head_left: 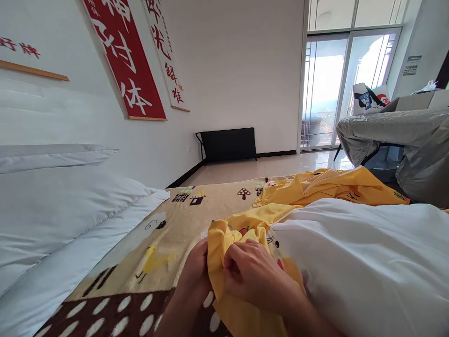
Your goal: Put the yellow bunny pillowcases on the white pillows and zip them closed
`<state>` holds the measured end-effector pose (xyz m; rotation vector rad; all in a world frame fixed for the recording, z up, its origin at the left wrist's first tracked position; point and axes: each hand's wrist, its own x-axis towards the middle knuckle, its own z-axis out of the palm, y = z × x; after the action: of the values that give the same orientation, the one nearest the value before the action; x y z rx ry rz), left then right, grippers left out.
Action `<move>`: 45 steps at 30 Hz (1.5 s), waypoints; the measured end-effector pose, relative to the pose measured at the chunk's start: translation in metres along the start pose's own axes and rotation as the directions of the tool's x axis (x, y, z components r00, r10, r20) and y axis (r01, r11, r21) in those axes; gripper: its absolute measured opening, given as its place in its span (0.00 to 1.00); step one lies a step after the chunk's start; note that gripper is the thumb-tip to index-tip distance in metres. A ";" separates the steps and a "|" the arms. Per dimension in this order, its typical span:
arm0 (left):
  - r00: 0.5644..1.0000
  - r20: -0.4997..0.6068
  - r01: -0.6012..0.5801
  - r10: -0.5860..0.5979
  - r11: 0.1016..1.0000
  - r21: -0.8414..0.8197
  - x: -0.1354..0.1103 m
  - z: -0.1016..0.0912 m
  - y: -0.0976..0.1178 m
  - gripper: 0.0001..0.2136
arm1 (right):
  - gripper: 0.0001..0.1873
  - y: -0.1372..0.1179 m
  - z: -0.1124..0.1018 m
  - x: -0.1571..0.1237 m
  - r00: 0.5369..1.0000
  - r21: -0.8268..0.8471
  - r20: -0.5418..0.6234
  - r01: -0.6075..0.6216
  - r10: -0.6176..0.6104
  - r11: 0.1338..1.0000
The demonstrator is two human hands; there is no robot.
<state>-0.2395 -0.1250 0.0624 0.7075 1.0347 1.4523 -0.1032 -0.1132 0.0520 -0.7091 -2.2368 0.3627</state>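
Observation:
A yellow printed fabric cover (224, 276) is bunched up between my two hands in front of me. My left hand (197, 264) holds its left side, with the fingers mostly hidden behind the cloth. Curled over the front of the folds, my right hand (254, 274) pinches the fabric from the right. Just right of the hands lies a large, puffy white pillow (358, 252), and the cover runs along and partly under its left edge. A drawn face with a black eye shows on the cloth beside my right hand.
Under everything spreads a beige and brown patterned blanket (213, 201). White pillows (70, 206) are stacked at the left. More yellow cloth (333, 185) lies beyond the puffy pillow. A black folded frame (229, 144) leans by the wall; a plastic-covered table (382, 126) stands at the right.

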 end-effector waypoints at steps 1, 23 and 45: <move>1.000 -0.017 -0.006 0.006 1.000 -0.006 -0.001 0.001 0.000 0.11 | 0.04 0.000 0.001 0.000 0.999 0.003 0.028 0.018 -0.018 1.000; 0.999 0.032 0.020 -0.023 0.994 0.105 -0.007 0.009 -0.005 0.21 | 0.02 0.025 -0.015 0.007 0.967 0.302 0.015 -0.248 0.256 0.921; 0.957 0.213 -0.263 0.197 0.898 0.351 0.000 -0.001 -0.015 0.21 | 0.05 0.025 -0.001 0.008 0.919 0.219 -0.234 -0.268 0.317 0.938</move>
<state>-0.2334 -0.1258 0.0484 1.2505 1.1346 1.3735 -0.0971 -0.0884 0.0460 -0.9390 -1.8183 0.5774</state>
